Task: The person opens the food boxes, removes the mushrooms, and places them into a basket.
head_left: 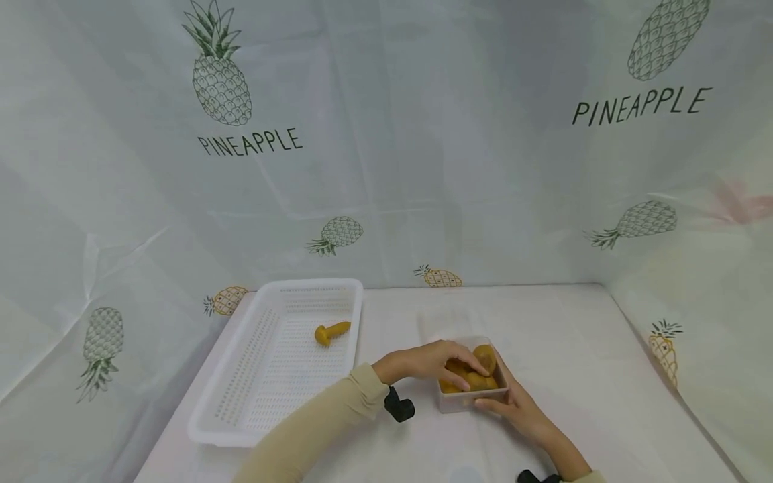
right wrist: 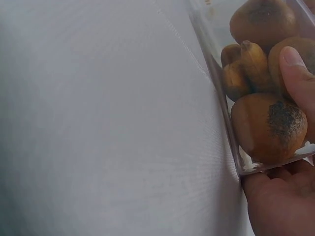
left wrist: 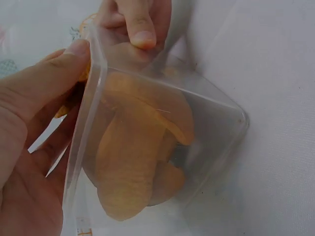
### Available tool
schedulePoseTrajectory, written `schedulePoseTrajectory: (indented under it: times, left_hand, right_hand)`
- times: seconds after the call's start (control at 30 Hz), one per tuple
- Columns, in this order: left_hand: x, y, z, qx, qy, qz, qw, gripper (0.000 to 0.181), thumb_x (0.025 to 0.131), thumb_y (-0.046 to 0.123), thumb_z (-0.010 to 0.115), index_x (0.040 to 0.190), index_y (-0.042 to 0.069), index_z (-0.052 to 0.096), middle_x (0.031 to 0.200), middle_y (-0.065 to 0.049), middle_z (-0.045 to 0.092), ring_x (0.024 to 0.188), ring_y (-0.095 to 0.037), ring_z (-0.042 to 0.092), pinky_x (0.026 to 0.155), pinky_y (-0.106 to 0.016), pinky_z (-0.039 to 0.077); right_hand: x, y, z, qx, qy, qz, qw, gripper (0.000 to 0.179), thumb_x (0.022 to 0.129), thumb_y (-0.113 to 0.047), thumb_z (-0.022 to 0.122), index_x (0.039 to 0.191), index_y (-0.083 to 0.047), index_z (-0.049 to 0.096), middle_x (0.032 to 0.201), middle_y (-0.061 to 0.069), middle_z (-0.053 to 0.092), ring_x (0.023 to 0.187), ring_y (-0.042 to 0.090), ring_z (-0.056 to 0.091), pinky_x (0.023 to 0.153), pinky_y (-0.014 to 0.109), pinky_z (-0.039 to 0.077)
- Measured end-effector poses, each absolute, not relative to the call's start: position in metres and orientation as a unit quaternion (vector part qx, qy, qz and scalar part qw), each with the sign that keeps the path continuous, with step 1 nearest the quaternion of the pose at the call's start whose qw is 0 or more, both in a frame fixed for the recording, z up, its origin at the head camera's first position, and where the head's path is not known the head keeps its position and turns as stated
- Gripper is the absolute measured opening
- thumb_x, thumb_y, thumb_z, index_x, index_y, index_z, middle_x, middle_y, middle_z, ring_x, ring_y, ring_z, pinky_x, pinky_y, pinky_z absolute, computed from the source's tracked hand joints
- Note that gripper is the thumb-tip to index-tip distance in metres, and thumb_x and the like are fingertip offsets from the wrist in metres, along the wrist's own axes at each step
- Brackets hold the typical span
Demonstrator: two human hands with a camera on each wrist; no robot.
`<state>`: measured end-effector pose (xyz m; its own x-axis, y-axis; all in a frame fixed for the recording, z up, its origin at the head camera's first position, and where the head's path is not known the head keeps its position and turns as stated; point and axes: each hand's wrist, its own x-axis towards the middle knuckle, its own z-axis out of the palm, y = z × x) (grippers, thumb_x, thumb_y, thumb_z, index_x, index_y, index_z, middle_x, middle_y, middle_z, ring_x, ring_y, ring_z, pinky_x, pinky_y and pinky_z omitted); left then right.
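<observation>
A clear plastic box [head_left: 461, 402] holds several orange-brown mushrooms [right wrist: 268, 128], some with dark patches. My left hand [head_left: 431, 362] reaches in over its left rim, thumb and fingers curled about a mushroom [head_left: 481, 382] at the top. In the left wrist view, the left thumb lies by the rim, with a bit of orange showing beneath; the clear wall shows a thick-stemmed mushroom [left wrist: 130, 162] inside. My right hand [head_left: 522, 409] grips the box at its right side and near corner. Its thumb [right wrist: 295, 73] lies against the wall in the right wrist view.
Left of the box stands a white perforated basket [head_left: 260, 376] with one yellow-orange mushroom [head_left: 332, 332] near its right wall. A translucent lid-like sheet [head_left: 447, 322] lies behind the box. White table covering [head_left: 555, 335] meets a pineapple-print curtain [head_left: 398, 168] at the back and sides.
</observation>
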<state>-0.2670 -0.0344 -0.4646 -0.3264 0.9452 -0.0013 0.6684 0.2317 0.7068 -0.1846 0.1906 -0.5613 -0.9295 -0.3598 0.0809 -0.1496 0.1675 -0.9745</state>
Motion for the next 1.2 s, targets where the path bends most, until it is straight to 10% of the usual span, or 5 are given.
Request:
schedulePoseTrajectory:
  times: [0.23,0.43,0.67,1.2]
  left_hand:
    - [-0.265,-0.033,-0.469,0.548,0.753,0.299,0.21,0.044,0.086,0.007,0.077,0.129,0.005,0.067,0.128,-0.002,0.066,0.115,0.003,0.051,0.101,-0.013,0.039]
    - [-0.263,-0.028,-0.472,0.558,0.758,0.275,0.196,0.043,0.086,0.008,0.077,0.128,0.009,0.069,0.128,0.003,0.067,0.118,0.006,0.049,0.102,-0.011,0.036]
    - [-0.26,-0.03,-0.474,0.548,0.766,0.277,0.192,0.04,0.088,0.011,0.075,0.128,0.011,0.069,0.126,0.007,0.067,0.118,0.007,0.049,0.102,-0.011,0.036]
    - [-0.264,-0.032,-0.479,0.537,0.754,0.321,0.2,0.036,0.091,0.011,0.072,0.128,0.01,0.069,0.128,0.004,0.067,0.121,0.006,0.049,0.103,-0.014,0.038]
  right_hand:
    - [-0.183,0.191,-0.562,-0.172,0.766,-0.613,0.086,0.102,0.095,-0.012,0.069,0.161,-0.03,-0.007,0.166,0.011,-0.005,0.149,0.039,0.0,0.113,0.035,0.011]
    - [-0.18,0.193,-0.563,-0.157,0.777,-0.604,0.086,0.102,0.096,-0.016,0.068,0.16,-0.028,-0.009,0.165,0.013,-0.006,0.149,0.041,0.003,0.111,0.054,0.01]
    - [-0.179,0.192,-0.568,-0.171,0.756,-0.626,0.086,0.101,0.096,-0.011,0.068,0.161,-0.027,-0.007,0.165,0.015,-0.004,0.146,0.041,0.008,0.102,0.009,0.021]
    - [-0.183,0.19,-0.565,-0.173,0.753,-0.63,0.081,0.1,0.096,-0.011,0.068,0.161,-0.028,-0.006,0.165,0.018,-0.003,0.145,0.042,0.013,0.1,0.008,0.025]
